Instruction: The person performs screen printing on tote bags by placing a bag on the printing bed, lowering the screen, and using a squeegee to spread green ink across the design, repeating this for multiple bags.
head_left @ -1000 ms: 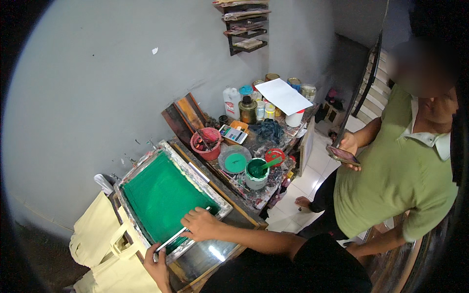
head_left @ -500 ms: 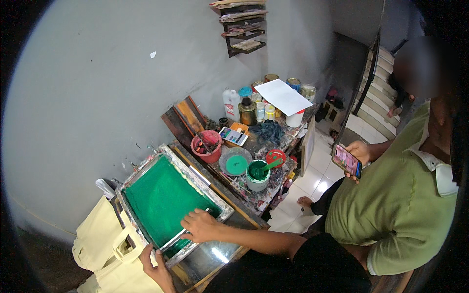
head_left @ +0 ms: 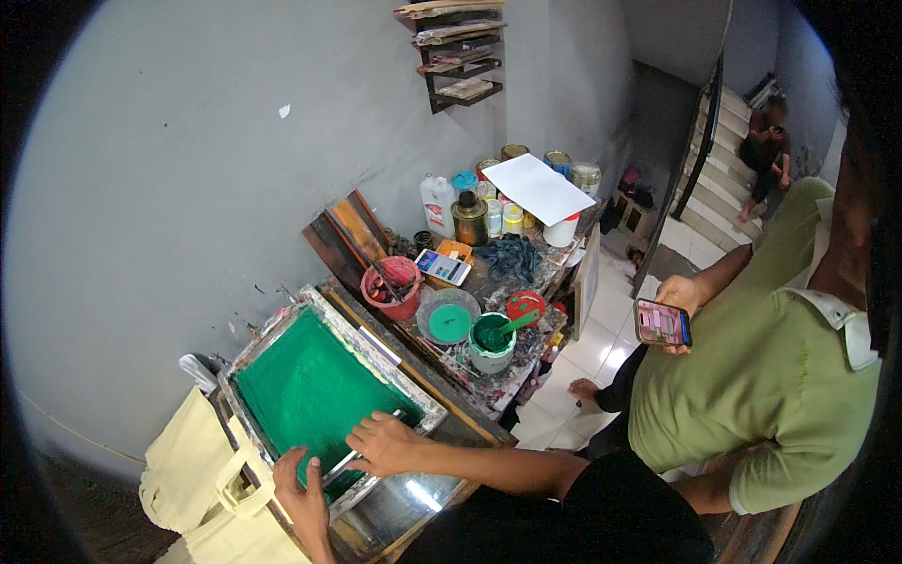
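bench [head_left: 489, 428] | on it: green printing screen [head_left: 310, 390], red bucket [head_left: 395, 287], green paint tub [head_left: 490, 343], phone [head_left: 443, 266]

Screen mesh [head_left: 305, 390] – coated green; bucket [head_left: 393, 287] – red; tote bag [head_left: 183, 465] – cream; co-worker's shirt [head_left: 752, 376] – olive green.

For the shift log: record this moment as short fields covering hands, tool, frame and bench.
left hand: grips the near end of the squeegee
right hand: fingers pressed on the squeegee's other end
squeegee: lies across the near edge of the mesh
screen frame: flat, mesh coated green
cloth bags: cream, stacked left of frame
ink tub: green, stick inside
bystander: beside bench, holding a phone
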A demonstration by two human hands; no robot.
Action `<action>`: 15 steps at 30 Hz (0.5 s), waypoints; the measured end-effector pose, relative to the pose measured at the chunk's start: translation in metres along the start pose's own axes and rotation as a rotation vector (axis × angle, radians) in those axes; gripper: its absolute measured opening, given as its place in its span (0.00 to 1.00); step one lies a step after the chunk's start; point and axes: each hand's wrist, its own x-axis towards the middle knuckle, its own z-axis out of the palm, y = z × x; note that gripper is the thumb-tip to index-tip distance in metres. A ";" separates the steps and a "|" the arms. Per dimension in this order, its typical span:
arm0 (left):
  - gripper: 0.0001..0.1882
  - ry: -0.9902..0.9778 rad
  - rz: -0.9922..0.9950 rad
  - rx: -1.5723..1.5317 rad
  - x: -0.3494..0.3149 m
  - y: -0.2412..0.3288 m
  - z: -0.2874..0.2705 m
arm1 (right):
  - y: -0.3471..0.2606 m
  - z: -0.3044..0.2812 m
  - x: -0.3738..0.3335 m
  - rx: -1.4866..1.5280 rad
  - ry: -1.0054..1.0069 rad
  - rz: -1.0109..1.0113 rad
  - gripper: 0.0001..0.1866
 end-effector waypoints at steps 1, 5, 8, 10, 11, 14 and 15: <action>0.11 -0.006 -0.002 -0.010 0.001 0.001 0.001 | 0.000 -0.001 0.001 -0.003 -0.004 -0.001 0.24; 0.10 -0.056 -0.034 -0.012 0.002 -0.003 0.002 | -0.003 0.001 -0.003 -0.002 -0.012 0.009 0.24; 0.11 -0.073 -0.043 0.003 0.000 -0.009 0.003 | -0.004 0.000 -0.004 -0.009 -0.021 0.010 0.24; 0.12 -0.090 -0.040 0.033 0.001 -0.012 0.003 | -0.003 0.000 -0.004 -0.013 -0.021 0.006 0.24; 0.12 -0.081 -0.038 0.022 0.001 -0.011 0.003 | -0.003 0.002 -0.004 -0.014 -0.015 0.004 0.24; 0.10 -0.068 -0.029 0.006 0.009 -0.005 0.006 | -0.003 0.001 -0.004 -0.014 -0.031 0.007 0.24; 0.10 -0.072 -0.025 0.011 0.012 -0.003 0.007 | -0.002 0.000 -0.003 -0.015 -0.043 0.010 0.24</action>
